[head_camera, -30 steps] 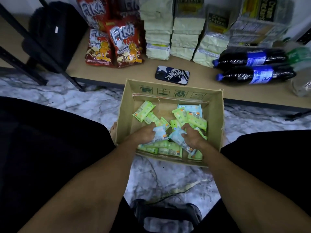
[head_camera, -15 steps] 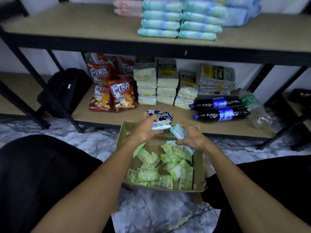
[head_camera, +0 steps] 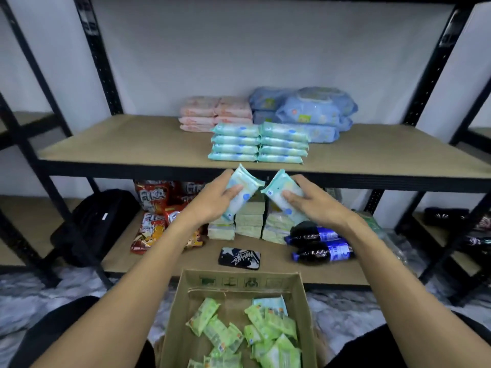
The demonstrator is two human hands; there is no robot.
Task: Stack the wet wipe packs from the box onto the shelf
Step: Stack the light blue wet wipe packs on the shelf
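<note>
Chipboard shelf [head_camera: 119, 144], left hand [head_camera: 212, 201] grip round soft teal pack [head_camera: 240, 188], right hand [head_camera: 317, 204] grip round second pack [head_camera: 281, 188]

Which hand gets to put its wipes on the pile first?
Probably the left hand: its teal wet wipe pack reaches the shelf edge just below the left teal stack. The right hand holds its pack slightly lower.

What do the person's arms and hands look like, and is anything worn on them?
The left hand and the right hand wear no glove, ring or watch that can be seen. Both forearms are bare to the picture's edge; no sleeve shows.
</note>
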